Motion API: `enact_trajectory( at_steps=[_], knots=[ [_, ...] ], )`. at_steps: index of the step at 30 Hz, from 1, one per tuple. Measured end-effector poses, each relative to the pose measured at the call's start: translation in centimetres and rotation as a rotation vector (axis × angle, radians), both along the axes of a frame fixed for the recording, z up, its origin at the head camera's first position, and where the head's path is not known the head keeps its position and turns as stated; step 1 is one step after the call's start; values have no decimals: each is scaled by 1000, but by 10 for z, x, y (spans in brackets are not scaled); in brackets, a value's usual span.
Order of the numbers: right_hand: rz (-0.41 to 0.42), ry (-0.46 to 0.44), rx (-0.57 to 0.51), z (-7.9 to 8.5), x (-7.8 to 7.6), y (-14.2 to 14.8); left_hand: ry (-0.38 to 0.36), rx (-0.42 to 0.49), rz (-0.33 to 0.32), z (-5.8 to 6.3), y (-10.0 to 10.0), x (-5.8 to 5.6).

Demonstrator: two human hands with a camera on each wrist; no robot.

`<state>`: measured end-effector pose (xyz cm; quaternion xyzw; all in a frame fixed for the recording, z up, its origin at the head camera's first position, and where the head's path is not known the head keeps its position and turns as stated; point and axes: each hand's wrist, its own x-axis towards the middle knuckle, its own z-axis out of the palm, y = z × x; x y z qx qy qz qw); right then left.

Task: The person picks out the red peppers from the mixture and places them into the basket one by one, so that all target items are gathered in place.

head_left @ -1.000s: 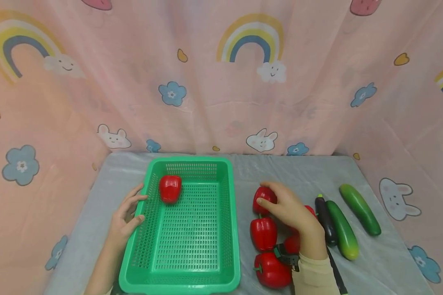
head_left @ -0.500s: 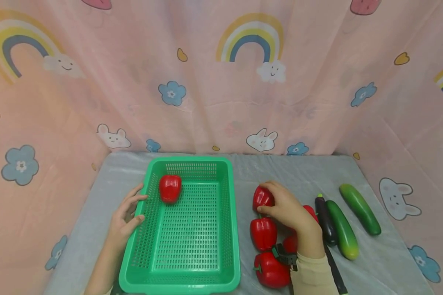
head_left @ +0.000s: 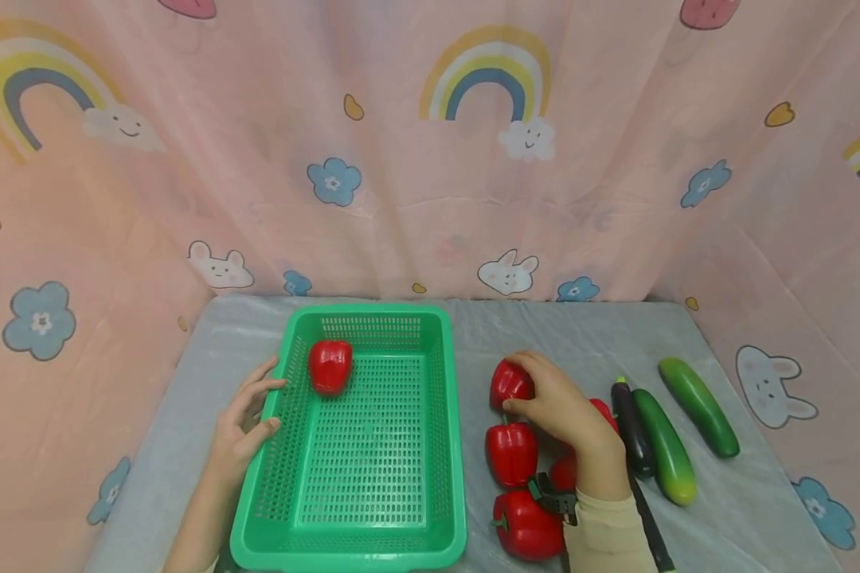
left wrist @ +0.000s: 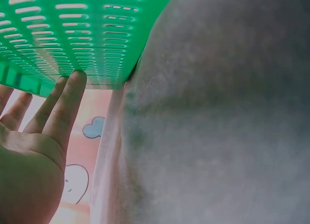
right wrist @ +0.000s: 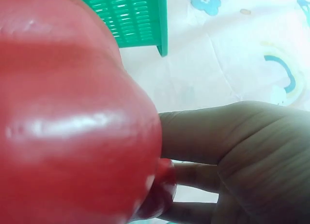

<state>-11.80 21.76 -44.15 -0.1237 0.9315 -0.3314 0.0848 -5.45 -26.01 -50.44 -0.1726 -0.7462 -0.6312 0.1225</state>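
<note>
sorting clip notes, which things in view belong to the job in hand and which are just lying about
Likely in the job:
green basket, touched by the left hand
red pepper, gripped by the right hand
second red pepper, inside the basket
perhaps loose red peppers

Seemingly idle:
two cucumbers
eggplant
long dark thing, partly hidden

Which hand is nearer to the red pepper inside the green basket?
Left: the left hand touches the left side of the green basket, close to that red pepper; the right hand is farther, right of the basket, gripping another pepper.
</note>
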Motion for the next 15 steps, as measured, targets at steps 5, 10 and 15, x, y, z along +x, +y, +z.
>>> enact_trajectory(
  at_steps=[5, 10, 15],
  knots=[
    [-7, -5, -1, 0, 0, 0, -16, 1, -8, 0, 0, 0],
    [-12, -4, 2, 1, 0, 0, -5, 5, -8, -2, -1, 0],
    [-13, 6, -7, 0, 0, 0, 15, 10, -7, -2, 0, -1]
  ],
)
